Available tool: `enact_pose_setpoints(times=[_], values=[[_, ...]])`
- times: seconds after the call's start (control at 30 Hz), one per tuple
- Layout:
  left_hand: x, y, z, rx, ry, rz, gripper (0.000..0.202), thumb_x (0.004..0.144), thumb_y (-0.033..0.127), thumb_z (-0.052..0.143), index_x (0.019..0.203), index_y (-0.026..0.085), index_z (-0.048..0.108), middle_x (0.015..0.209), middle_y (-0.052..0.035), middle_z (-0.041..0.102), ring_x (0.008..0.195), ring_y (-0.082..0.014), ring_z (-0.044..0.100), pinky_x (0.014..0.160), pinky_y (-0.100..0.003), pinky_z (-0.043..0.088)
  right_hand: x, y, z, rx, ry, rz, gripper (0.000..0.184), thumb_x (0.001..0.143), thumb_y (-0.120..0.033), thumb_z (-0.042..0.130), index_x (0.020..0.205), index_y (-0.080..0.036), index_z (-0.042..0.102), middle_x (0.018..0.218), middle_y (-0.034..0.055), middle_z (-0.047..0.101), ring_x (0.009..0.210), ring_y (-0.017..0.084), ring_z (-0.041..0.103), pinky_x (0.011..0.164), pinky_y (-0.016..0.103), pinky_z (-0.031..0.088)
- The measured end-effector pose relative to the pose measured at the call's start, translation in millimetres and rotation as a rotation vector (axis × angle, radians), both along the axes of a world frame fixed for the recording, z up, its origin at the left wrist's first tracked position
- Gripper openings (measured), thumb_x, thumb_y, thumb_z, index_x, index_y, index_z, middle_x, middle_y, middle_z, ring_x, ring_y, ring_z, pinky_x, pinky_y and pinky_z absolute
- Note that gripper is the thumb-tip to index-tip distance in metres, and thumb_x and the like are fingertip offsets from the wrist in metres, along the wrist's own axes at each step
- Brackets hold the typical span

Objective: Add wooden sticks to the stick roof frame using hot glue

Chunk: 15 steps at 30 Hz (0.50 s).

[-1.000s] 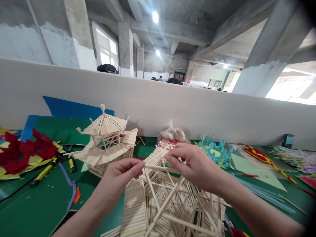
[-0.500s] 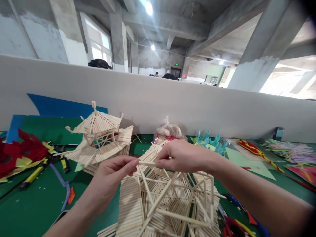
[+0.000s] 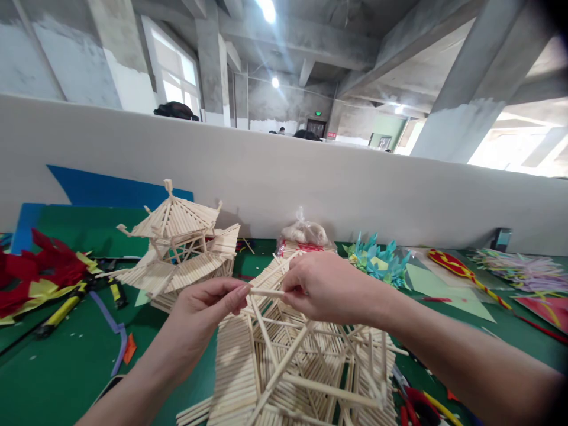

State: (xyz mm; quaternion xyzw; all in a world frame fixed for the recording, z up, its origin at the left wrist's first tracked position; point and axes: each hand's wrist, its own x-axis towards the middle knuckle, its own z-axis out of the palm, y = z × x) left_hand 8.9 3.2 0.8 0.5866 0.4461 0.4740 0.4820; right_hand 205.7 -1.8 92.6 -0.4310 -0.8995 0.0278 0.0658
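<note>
Your table [image 3: 66,378]: green top, cluttered across its width. At lower centre, the open stick frame [image 3: 293,373] sits on it. Left of centre stands a finished stick pavilion [image 3: 177,248]. Far left: red-and-yellow paper flower [image 3: 35,275], yellow-handled tool [image 3: 60,313], purple strip [image 3: 116,331], orange scrap [image 3: 129,349]. Centre back: knotted plastic bag [image 3: 304,234]. To its right: teal paper flower [image 3: 377,260], pale green triangle [image 3: 444,296], red-and-yellow ornament [image 3: 457,269].

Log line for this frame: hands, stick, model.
left hand: pinches stick | right hand: pinches other end | under hands: stick model | pavilion: behind, left
</note>
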Motion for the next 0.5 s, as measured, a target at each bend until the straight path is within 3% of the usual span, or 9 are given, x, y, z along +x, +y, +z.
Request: enact_pose_setpoints(times=[0.37,0.5], values=[[1,-2,3.7,-0.054,-0.033,0.018,0.016,0.071,0.035,0.065,0.069,0.02,0.067,0.06,0.0024,0.056,0.063,-0.0116,0.045,0.059,-0.021,0.035,2,-1,-1.4,0.004,0.0,0.0,0.023,0.074,-0.022,0.05,0.053,-0.018,0.058,0.052,0.0001,0.056,0.047,0.009,0.039,0.046,0.025,0.027],[-3,-4,3.0,-0.085,-0.079,0.072,0.026,0.073,0.042,0.061,0.085,0.02,0.068,0.065,0.0007,0.06,0.065,-0.0124,0.049,0.064,-0.023,0.04,13,-3,6.2,0.01,0.117,-0.035,0.02,0.077,-0.03,0.052,0.069,-0.018,0.065,0.067,0.0031,0.064,0.059,0.013,0.051,0.053,0.026,0.034]])
